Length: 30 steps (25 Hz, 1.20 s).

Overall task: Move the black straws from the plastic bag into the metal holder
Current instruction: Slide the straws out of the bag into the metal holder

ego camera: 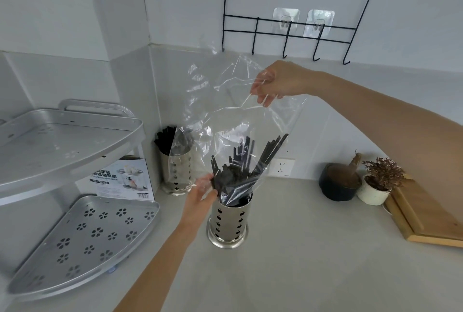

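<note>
A clear plastic bag (pixel 225 111) hangs over the perforated metal holder (pixel 229 224) standing on the counter. My right hand (pixel 278 84) pinches the bag's upper end, high above the holder. Black straws (pixel 248 159) fan out inside the bag, their lower ends reaching down into the holder's mouth. My left hand (pixel 203 192) grips the bundle of straws through the bag at the holder's rim, on its left side.
A second metal holder (pixel 176 174) with black straws stands in the corner. A grey two-tier corner shelf (pixel 75 161) and a box fill the left. A dark bowl (pixel 340 184), a small potted plant (pixel 375 184) and a wooden board (pixel 426 216) sit at right. Black wire hooks hang on the wall.
</note>
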### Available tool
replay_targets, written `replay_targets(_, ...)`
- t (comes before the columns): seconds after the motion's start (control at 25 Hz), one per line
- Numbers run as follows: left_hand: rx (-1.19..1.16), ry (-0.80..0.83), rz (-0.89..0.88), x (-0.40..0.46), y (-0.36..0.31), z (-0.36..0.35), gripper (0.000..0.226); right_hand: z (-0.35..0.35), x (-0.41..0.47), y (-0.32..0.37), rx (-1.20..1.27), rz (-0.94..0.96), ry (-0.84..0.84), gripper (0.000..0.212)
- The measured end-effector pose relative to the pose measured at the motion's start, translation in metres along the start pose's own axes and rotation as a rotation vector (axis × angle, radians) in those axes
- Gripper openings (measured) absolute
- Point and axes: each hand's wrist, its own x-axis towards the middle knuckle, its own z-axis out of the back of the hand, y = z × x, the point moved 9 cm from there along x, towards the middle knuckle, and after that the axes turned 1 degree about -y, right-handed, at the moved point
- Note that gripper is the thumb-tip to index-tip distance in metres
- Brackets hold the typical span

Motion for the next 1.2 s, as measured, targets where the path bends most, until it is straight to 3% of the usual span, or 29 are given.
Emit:
replay_targets(0.36,-0.057,0.013,0.001,-0.004,-0.009,-0.004,0.055,0.011,-0.001,0.01,-0.057,0.005,-0.023,0.015)
replay_targets(0.52,-0.029,0.056,-0.042,-0.008,-0.021,-0.009,0.032,0.02,-0.001,0.014,-0.048,0.005,-0.047,0.015)
replay_targets(0.8,0.005,0.097,-0.061,-0.01,-0.025,-0.011,0.031,0.019,0.0,0.028,-0.075,0.051,-0.037,0.016)
replay_targets(0.96,-0.057,0.087,0.018,-0.01,-0.017,-0.006,0.055,0.019,-0.008,0.024,-0.09,0.012,0.013,0.014)
replay_targets(1.2,-0.006,0.076,-0.002,-0.008,-0.019,-0.002,0.05,0.035,-0.018,0.013,-0.046,-0.021,-0.013,0.007)
